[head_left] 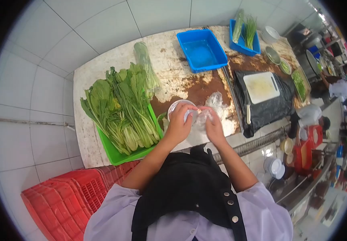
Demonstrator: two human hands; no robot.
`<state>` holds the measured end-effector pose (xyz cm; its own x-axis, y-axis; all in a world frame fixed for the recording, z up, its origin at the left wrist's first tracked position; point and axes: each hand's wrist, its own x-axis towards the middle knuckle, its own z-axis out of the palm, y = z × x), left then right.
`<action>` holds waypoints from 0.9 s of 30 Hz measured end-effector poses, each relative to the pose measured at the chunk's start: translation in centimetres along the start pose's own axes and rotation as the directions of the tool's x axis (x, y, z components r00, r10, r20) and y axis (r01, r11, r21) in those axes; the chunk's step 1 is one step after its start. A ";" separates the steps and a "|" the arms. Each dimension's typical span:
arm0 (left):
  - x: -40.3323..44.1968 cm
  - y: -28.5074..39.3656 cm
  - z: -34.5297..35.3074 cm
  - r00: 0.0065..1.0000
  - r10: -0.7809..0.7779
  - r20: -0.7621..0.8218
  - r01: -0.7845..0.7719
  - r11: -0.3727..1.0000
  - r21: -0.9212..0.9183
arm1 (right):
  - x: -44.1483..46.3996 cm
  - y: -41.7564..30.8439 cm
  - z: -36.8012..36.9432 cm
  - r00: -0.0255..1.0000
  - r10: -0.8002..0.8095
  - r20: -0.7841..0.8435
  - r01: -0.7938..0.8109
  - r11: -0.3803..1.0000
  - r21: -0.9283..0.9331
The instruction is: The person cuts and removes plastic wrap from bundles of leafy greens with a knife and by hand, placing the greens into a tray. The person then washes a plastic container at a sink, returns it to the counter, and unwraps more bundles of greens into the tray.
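Observation:
My left hand (180, 122) and my right hand (213, 125) meet at the fingertips over the near part of the table. Between them is a crumpled clear plastic bag (204, 117), pinched by the fingers of both hands; a tiny pale spot at the fingertips is too small to name. Just behind my left hand, and partly covered by it, stands a white bowl (175, 107). More crumpled clear plastic (217, 100) lies beyond my right hand. To the left, leafy greens (121, 108) with pale stalks fill a green crate (113, 154).
A blue tub (201, 50) and another blue tub holding green stalks (243, 49) stand at the back. A white cutting board (261, 87) and a knife (248, 114) lie on black plastic to the right. Red crates (61, 197) sit below left. Another person (340, 84) is far right.

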<state>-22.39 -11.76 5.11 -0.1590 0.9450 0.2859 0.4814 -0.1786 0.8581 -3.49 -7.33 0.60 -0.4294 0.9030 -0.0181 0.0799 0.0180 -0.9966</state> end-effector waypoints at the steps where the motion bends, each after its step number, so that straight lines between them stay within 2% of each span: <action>1: 1.1 -0.9 1.2 0.998 -0.043 0.040 0.047 0.993 -0.105 | 1.1 0.8 -2.4 0.984 -0.137 -0.115 0.096 0.947 -0.306; 3: 4.0 -4.0 2.3 0.998 -0.057 -0.024 0.057 0.998 0.026 | 2.6 2.3 -5.6 0.926 -0.278 -0.257 0.041 0.749 -0.661; 5: 7.0 -6.9 2.1 0.992 -0.090 -0.093 0.107 0.973 0.207 | 3.4 6.0 -7.4 0.943 -0.330 -0.051 0.114 0.461 -0.880; 7: 10.4 -9.7 0.5 0.987 -0.073 -0.145 0.130 0.892 0.432 | 4.1 9.9 -8.7 0.959 -0.265 0.100 0.195 0.361 -0.912; 9: 13.5 -13.3 -1.0 0.977 -0.109 -0.181 0.202 0.734 0.649 | 5.1 12.3 -10.3 0.970 -0.139 0.198 0.241 0.493 -0.836; 10: 14.7 -14.5 -1.7 0.961 -0.207 -0.185 0.277 0.663 0.696 | 5.5 12.0 -11.0 0.969 -0.048 0.243 0.232 0.513 -0.827; 11: 15.4 -15.7 -2.3 0.932 -0.305 -0.195 0.344 0.582 0.737 | 5.4 11.7 -11.5 0.976 -0.049 0.214 0.202 0.583 -0.787; 13: 16.4 -18.4 -2.8 0.896 -0.383 -0.224 0.380 0.400 0.834 | 4.9 10.2 -12.2 0.988 -0.045 0.150 0.138 0.709 -0.692; 14: 17.0 -19.1 -2.8 0.853 -0.460 -0.245 0.426 0.343 0.837 | 4.3 8.4 -12.7 0.992 -0.093 0.088 0.126 0.817 -0.563; 15: 17.4 -19.7 -2.8 0.804 -0.535 -0.260 0.460 0.281 0.843 | 3.9 8.9 -13.3 0.988 -0.126 0.083 0.152 0.831 -0.535; 17: 18.3 -21.1 -3.2 0.784 -0.542 -0.301 0.446 0.156 0.881 | 2.3 10.4 -14.9 0.981 -0.185 0.060 0.191 0.852 -0.487; 18: 18.7 -21.7 -3.7 0.774 -0.563 -0.289 0.439 0.148 0.886 | 1.5 6.5 -15.7 0.997 -0.007 0.075 0.046 0.852 -0.522; 19: 19.3 -21.8 -3.8 0.766 -0.580 -0.277 0.432 0.144 0.890 | 0.6 7.0 -16.3 0.999 -0.005 0.035 0.023 0.837 -0.546; 21: 20.4 -19.0 -4.0 0.668 -0.698 -0.258 0.521 0.191 0.832 | -1.6 8.9 -17.2 1.000 -0.008 -0.021 -0.006 0.804 -0.595; 22: 20.6 -19.2 -3.9 0.679 -0.684 -0.266 0.524 0.198 0.828 | -2.5 9.1 -17.7 0.998 0.019 -0.053 -0.043 0.868 -0.495; 25: 21.6 -21.0 -4.6 0.689 -0.653 -0.315 0.550 0.187 0.814 | -4.6 12.2 -18.4 0.976 -0.120 -0.183 0.051 0.938 -0.343; 26: 21.9 -22.1 -4.8 0.682 -0.649 -0.337 0.564 0.175 0.807 | -5.1 12.4 -18.6 0.987 0.000 -0.159 -0.047 0.955 -0.292; 27: 22.3 -22.5 -4.6 0.676 -0.643 -0.361 0.581 0.162 0.798 | -5.4 12.2 -18.8 0.964 0.194 -0.179 -0.209 0.975 -0.068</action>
<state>-40.73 12.02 -5.85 -0.7281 0.6543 -0.2043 0.6734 0.7385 -0.0349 16.75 -3.93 -9.92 -0.2374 0.9512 -0.1970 0.2289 -0.1423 -0.9630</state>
